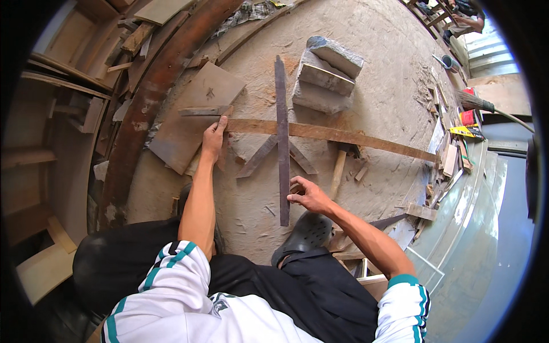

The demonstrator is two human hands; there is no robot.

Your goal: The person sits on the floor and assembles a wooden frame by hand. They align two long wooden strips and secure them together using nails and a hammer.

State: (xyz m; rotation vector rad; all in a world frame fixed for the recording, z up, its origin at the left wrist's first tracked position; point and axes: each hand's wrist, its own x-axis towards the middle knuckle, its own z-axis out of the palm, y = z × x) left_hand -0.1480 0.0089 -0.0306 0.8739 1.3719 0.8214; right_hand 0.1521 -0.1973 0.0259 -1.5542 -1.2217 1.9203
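Observation:
My left hand [214, 139] is closed on the left end of a long brown wooden strip [366, 139] that runs across to the right. A dark narrow wooden strip [283, 126] lies over it crosswise, pointing away from me. Near the close end of that dark strip, my right hand [309, 195] pinches its right edge between thumb and fingers. Beneath the crossing, two short dark pieces [257, 158] slant apart like an upside-down V. A short stick [200, 111] rests on a square board [197, 128] beside my left hand.
Stacked concrete blocks [326, 80] stand beyond the strips. A hammer [338, 170] lies right of centre, its head partly under the brown strip. Offcuts [450, 160], a yellow-marked handsaw [466, 132] and a broom [474, 101] are at the right. A rusty beam [137, 114] runs along the left.

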